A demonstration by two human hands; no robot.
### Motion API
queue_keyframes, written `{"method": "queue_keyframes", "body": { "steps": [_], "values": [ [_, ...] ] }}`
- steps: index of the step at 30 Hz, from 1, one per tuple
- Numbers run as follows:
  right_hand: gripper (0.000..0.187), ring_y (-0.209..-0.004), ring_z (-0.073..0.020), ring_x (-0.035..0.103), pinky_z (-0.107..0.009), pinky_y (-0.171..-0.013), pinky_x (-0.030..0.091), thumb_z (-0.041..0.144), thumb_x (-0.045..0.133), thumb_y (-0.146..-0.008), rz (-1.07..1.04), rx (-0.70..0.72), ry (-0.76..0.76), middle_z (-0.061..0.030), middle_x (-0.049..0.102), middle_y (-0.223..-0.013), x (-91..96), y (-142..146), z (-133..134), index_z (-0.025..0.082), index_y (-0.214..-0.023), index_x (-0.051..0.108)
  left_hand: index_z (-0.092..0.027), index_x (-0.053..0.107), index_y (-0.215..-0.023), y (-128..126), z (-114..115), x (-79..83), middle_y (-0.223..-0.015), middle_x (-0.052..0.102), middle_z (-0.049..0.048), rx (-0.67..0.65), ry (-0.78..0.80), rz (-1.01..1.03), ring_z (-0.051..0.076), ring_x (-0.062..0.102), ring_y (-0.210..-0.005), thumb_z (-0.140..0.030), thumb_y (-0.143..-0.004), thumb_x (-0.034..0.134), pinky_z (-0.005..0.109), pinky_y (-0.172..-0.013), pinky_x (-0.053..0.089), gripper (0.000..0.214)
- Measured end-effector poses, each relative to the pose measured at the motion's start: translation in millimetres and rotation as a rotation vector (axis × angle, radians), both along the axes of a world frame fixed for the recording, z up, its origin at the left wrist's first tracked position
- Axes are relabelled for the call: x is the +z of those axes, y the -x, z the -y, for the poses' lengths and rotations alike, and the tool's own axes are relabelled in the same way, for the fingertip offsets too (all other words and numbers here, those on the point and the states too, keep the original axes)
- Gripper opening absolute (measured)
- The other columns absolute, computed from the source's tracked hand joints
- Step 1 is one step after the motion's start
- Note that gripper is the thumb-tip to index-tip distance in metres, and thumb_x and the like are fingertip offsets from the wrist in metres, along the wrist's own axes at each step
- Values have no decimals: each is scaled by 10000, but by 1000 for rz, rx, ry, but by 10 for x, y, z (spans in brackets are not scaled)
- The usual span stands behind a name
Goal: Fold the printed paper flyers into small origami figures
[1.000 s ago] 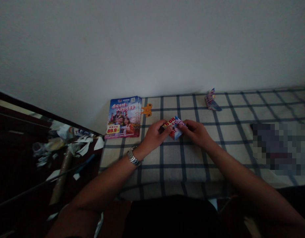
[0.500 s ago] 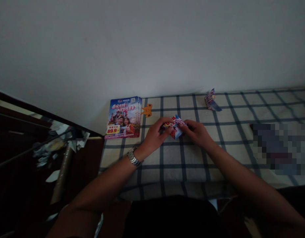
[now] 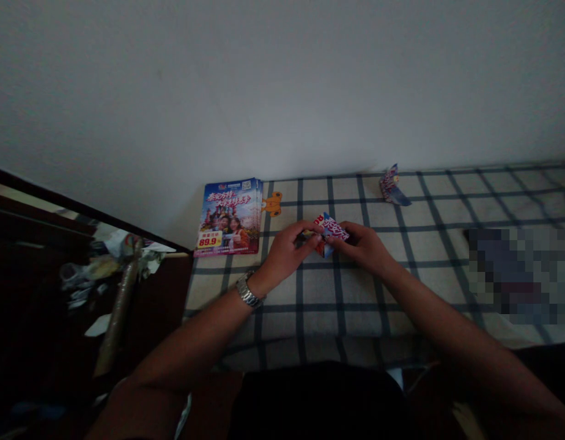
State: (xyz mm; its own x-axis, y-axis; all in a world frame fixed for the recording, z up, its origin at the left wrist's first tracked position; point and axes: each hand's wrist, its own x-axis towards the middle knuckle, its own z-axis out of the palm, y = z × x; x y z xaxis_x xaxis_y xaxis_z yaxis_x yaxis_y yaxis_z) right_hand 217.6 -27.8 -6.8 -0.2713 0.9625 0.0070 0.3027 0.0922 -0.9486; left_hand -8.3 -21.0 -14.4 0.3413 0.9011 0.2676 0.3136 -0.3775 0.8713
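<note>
A small folded paper flyer (image 3: 334,228), printed in blue, white and red, is held between my two hands just above the checked cloth. My left hand (image 3: 295,245), with a metal watch on the wrist, pinches its left side between thumb and fingers. On the right side my right hand (image 3: 362,245) grips it, the thumb pressed on the printed face. Fingers cover part of the paper's edges. To the left lies a stack of matching flyers (image 3: 230,214). Another folded flyer (image 3: 393,186) stands near the wall at the back right.
A blue-and-white checked cloth (image 3: 282,287) covers the table. An orange bear picture (image 3: 272,204) shows beside the stack. At the right lies a dark pixelated object (image 3: 512,269). Down on the left are a cardboard tube (image 3: 120,305) and crumpled wrappers.
The folded flyer has turned slightly in my hands, and its top face now shows flatter. My right thumb has moved a little down and left along it. The other flyers stay put.
</note>
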Motion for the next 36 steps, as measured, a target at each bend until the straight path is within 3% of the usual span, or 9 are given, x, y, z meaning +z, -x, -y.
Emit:
{"method": "queue_keyframes", "body": {
  "steps": [9, 16, 22, 24, 27, 30, 36],
  "values": [
    [413, -624, -145, 489, -273, -542, 346, 590, 688, -911, 40, 2, -38, 2, 583, -684, 4, -4, 3, 181, -852, 680, -232, 709, -1111, -28, 24, 42, -1050, 750, 37, -11, -12, 2, 162, 689, -914, -369, -1007, 663, 292, -830, 543, 179],
    [394, -670, -162, 523, -280, -588, 386, 577, 666, -936, 58, 10, -76, -12, 625, -732, -13, -16, 15, 186, -913, 712, -228, 680, -1073, -45, 41, 73, -1043, 724, 32, -40, 13, 29, 162, 682, -924, -358, -976, 695, 284, -823, 542, 162],
    [372, -629, -149, 501, -277, -556, 370, 551, 691, -913, 46, -3, -71, -3, 605, -698, 35, 8, 19, 182, -869, 699, -242, 477, -1242, -71, 32, -18, -1093, 696, 53, -41, 128, 201, 180, 699, -974, -401, -928, 749, 292, -836, 557, 445],
    [355, -638, -151, 512, -277, -568, 382, 536, 692, -916, 38, 0, -68, -4, 609, -704, 35, 9, 19, 183, -877, 703, -238, 484, -1278, -66, 21, -27, -1109, 705, 64, -56, 151, 186, 185, 697, -978, -417, -923, 754, 297, -846, 557, 481],
    [348, -674, -166, 549, -284, -601, 411, 533, 690, -923, 29, 17, -67, -17, 652, -743, 12, -1, 19, 186, -923, 720, -202, 636, -1112, -50, 10, -2, -1003, 703, 49, -78, 119, 65, 175, 663, -891, -474, -946, 711, 277, -771, 529, 328],
    [357, -682, -171, 558, -287, -607, 418, 545, 685, -927, 34, 30, -73, -24, 675, -763, -16, -11, 18, 192, -928, 731, -178, 677, -924, -41, 12, 41, -827, 660, 23, -51, 96, -26, 156, 593, -750, -530, -967, 654, 259, -658, 464, 355],
    [391, -637, -159, 529, -283, -572, 392, 576, 689, -916, 46, 33, -75, -16, 654, -716, -10, 6, 24, 187, -893, 733, -179, 668, -875, -27, 21, 64, -771, 641, 8, -11, 66, -51, 151, 576, -713, -531, -970, 642, 254, -628, 424, 366]
  ]
}}
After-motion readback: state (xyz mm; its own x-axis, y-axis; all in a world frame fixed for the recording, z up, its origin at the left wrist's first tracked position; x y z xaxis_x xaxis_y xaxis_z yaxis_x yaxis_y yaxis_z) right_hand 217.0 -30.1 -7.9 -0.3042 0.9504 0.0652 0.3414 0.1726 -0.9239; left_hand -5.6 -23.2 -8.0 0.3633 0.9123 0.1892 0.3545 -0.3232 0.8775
